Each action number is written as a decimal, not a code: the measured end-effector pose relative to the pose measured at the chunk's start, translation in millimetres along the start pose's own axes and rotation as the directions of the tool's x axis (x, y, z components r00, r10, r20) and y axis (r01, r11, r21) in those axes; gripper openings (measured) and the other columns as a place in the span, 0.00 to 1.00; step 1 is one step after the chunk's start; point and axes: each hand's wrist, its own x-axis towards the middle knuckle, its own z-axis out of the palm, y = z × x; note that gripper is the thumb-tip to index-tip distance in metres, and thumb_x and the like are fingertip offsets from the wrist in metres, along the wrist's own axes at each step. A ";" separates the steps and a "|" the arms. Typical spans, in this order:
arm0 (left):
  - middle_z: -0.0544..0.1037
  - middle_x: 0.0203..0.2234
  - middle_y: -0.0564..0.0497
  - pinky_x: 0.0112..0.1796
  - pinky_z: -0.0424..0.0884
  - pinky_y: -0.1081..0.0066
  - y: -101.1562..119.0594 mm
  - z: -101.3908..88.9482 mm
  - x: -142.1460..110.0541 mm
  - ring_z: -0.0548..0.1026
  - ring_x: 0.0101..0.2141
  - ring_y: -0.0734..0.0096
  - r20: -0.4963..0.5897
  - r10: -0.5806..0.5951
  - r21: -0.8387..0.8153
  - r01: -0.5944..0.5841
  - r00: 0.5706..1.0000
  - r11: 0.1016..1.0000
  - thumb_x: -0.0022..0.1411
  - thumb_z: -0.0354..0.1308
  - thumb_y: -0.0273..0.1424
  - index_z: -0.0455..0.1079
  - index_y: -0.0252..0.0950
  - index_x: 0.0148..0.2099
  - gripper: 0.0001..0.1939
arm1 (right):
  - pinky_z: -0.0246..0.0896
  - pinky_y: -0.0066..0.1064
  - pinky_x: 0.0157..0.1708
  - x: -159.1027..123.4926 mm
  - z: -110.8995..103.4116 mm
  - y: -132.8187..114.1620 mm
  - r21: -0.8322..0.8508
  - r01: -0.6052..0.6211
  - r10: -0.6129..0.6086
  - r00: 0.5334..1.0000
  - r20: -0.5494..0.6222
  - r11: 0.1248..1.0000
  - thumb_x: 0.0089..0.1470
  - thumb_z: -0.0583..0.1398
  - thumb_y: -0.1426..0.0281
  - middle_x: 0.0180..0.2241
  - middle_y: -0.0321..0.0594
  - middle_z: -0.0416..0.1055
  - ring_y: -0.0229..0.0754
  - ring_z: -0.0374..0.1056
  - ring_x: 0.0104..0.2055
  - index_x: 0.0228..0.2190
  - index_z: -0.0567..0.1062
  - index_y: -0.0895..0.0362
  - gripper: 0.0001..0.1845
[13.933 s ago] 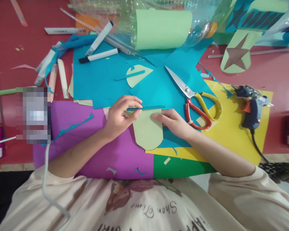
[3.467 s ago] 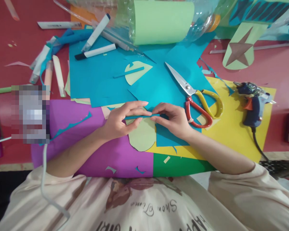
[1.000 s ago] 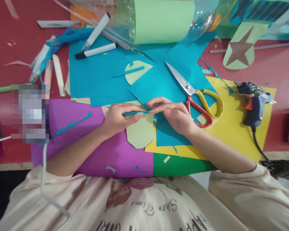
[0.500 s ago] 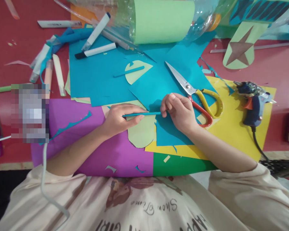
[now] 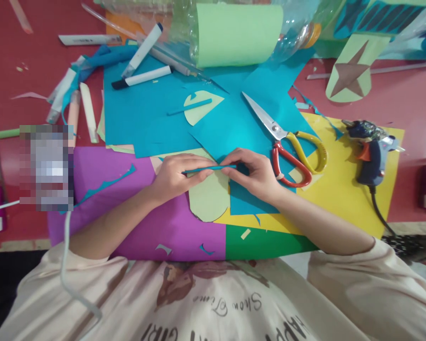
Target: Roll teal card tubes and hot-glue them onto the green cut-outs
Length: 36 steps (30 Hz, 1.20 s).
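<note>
My left hand (image 5: pixel 173 177) and my right hand (image 5: pixel 255 173) both pinch a thin teal paper strip (image 5: pixel 213 167), holding it flat along the top edge of a pale green rounded paper cutout (image 5: pixel 209 201). The cutout lies over purple paper (image 5: pixel 128 208) and a teal sheet (image 5: pixel 241 137). The fingers of both hands are pressed together on the strip. Just right of my right hand lie scissors (image 5: pixel 287 142) with red and yellow handles.
A blue glue gun (image 5: pixel 369 151) rests on yellow paper (image 5: pixel 344 189) at the right. Markers (image 5: pixel 142 78) and paper scraps lie at the upper left. A clear plastic bottle holding green paper (image 5: pixel 237 33) stands behind. A green piece with a star (image 5: pixel 350 78) lies upper right.
My right hand has slid back left along the strip and lowered, its fingers now pressing the strip's right end onto the green cutout. My left hand has barely moved.
</note>
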 end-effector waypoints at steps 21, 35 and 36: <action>0.80 0.30 0.55 0.31 0.74 0.73 -29.8 -38.9 19.6 0.77 0.32 0.73 -0.424 -0.094 0.108 0.154 0.901 0.982 0.60 0.62 0.35 0.77 0.46 0.36 0.03 | 0.67 0.42 0.49 1.6 -1.1 7.3 -0.109 0.049 -0.059 0.994 -0.089 0.993 0.59 0.57 0.67 0.46 0.47 0.71 0.46 0.67 0.51 0.46 0.72 0.54 0.14; 0.71 0.17 0.59 0.27 0.69 0.72 -48.8 -51.2 35.5 0.69 0.20 0.79 -0.315 -0.135 0.181 0.199 0.939 0.963 0.64 0.55 0.41 0.76 0.43 0.41 0.12 | 0.66 0.44 0.49 2.9 -1.7 6.7 -0.141 0.035 -0.042 0.998 -0.045 0.989 0.59 0.56 0.66 0.45 0.46 0.72 0.47 0.67 0.51 0.44 0.73 0.53 0.11; 0.73 0.19 0.59 0.31 0.70 0.71 -51.0 -52.4 38.1 0.71 0.24 0.77 -0.279 -0.077 0.271 0.155 0.957 0.950 0.61 0.59 0.40 0.75 0.42 0.44 0.11 | 0.66 0.44 0.49 3.0 -2.0 6.5 -0.143 0.032 -0.039 0.998 -0.043 0.989 0.60 0.56 0.66 0.45 0.46 0.72 0.47 0.67 0.51 0.43 0.73 0.53 0.11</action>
